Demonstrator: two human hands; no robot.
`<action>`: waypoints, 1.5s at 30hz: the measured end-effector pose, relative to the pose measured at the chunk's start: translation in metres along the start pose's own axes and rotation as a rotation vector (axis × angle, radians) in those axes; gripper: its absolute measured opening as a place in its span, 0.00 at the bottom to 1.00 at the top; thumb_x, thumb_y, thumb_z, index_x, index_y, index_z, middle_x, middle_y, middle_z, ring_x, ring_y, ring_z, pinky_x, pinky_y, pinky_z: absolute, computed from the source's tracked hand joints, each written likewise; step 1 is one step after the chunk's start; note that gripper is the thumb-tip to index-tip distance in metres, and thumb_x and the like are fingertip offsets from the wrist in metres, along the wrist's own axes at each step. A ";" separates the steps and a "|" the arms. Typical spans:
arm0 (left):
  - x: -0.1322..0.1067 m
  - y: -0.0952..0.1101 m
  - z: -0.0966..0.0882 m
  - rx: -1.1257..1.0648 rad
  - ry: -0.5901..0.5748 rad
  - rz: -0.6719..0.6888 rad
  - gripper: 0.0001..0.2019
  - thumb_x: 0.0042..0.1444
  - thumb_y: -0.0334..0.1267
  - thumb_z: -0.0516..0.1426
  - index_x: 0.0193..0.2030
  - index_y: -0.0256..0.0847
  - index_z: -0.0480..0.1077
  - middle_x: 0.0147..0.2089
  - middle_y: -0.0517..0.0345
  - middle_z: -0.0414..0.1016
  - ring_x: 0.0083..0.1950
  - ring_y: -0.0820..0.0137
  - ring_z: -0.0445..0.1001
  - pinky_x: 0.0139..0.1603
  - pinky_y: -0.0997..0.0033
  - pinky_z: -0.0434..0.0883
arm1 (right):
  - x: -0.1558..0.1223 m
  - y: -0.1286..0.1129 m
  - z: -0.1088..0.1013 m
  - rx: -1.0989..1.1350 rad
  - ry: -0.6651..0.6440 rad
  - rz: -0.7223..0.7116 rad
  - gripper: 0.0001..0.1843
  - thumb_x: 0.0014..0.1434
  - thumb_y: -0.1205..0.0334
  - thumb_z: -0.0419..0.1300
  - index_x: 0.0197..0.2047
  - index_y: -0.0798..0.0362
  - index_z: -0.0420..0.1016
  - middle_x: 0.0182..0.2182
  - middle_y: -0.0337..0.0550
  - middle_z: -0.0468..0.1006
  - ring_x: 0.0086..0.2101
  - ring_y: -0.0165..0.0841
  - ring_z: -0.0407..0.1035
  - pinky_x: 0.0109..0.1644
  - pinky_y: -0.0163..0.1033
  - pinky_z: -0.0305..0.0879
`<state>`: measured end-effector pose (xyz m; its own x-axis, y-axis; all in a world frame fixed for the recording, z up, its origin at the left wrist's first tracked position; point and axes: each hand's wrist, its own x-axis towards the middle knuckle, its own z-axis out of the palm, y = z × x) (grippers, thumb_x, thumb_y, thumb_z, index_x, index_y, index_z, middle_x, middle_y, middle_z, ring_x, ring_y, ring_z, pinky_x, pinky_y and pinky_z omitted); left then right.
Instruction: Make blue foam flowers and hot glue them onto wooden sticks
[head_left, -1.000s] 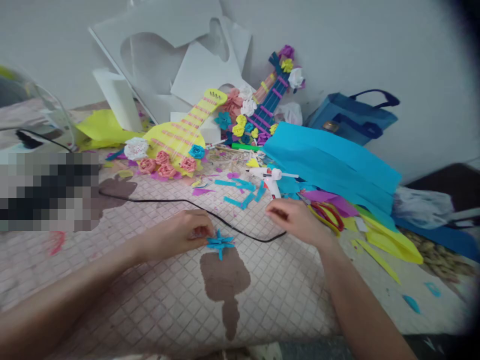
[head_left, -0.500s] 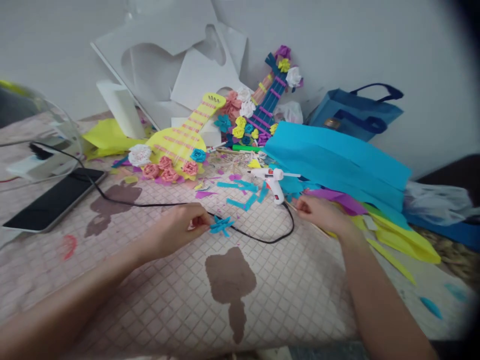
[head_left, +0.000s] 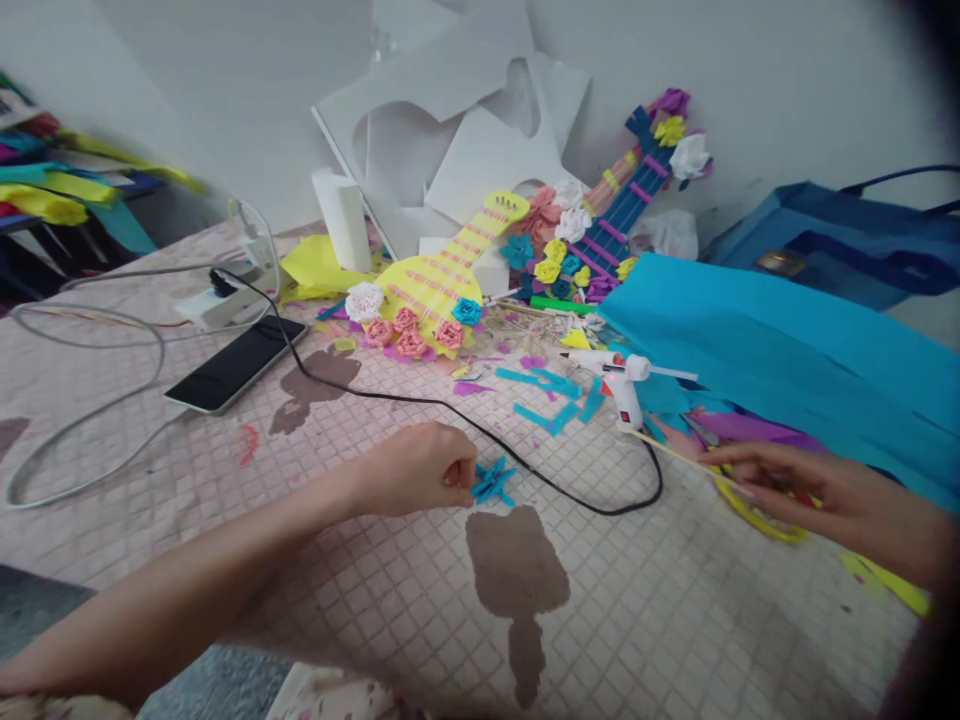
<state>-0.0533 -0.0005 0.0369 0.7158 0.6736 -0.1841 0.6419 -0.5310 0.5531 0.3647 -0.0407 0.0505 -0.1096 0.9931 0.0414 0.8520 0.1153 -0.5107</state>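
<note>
My left hand [head_left: 420,468] is closed in a pinch on a small blue paper flower [head_left: 493,482] of crossed narrow strips, just above the tabletop. At the right, my right hand [head_left: 814,490] grips a thin wooden stick [head_left: 671,455] between thumb and fingers, and its tip points left toward the glue gun's handle. The white glue gun [head_left: 624,395] rests on the table with a glue stick in its back and a small red light showing. Several loose blue paper strips [head_left: 551,400] lie left of the gun.
A black cord [head_left: 420,402] crosses the table to the glue gun. Behind stand a yellow paper guitar [head_left: 435,280] with paper flowers and a blue one [head_left: 619,215]. Blue paper sheets [head_left: 787,350] spread at the right; a phone [head_left: 236,365] lies at the left.
The view has turned left, so the table's things sit farther right. My right hand has moved right, away from the glue gun, and the stick shows more fully. My left hand keeps the paper flower.
</note>
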 end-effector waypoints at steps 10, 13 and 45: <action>0.001 0.000 -0.003 -0.010 0.036 0.020 0.01 0.50 0.31 0.59 0.29 0.37 0.73 0.30 0.61 0.73 0.31 0.76 0.68 0.31 0.79 0.61 | 0.014 -0.057 0.051 -0.035 -0.225 -0.245 0.12 0.61 0.50 0.54 0.43 0.45 0.72 0.36 0.43 0.78 0.34 0.37 0.73 0.33 0.39 0.70; 0.000 -0.001 -0.004 -0.016 0.034 0.027 0.02 0.49 0.29 0.58 0.29 0.36 0.73 0.30 0.61 0.73 0.30 0.76 0.68 0.31 0.79 0.61 | 0.016 -0.077 0.072 -0.035 -0.050 -0.248 0.14 0.63 0.52 0.51 0.48 0.47 0.69 0.41 0.44 0.77 0.41 0.39 0.72 0.41 0.43 0.70; 0.016 -0.016 0.017 -0.002 0.189 0.164 0.06 0.59 0.28 0.52 0.35 0.37 0.70 0.37 0.57 0.68 0.38 0.72 0.69 0.37 0.74 0.64 | 0.017 -0.141 0.134 -0.090 -0.075 -0.389 0.07 0.63 0.66 0.53 0.44 0.49 0.67 0.38 0.40 0.76 0.35 0.32 0.72 0.36 0.36 0.62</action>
<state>-0.0472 0.0101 0.0119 0.7464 0.6625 0.0632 0.5206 -0.6403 0.5648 0.1735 -0.0429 0.0082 -0.4669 0.8711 0.1523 0.7808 0.4869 -0.3915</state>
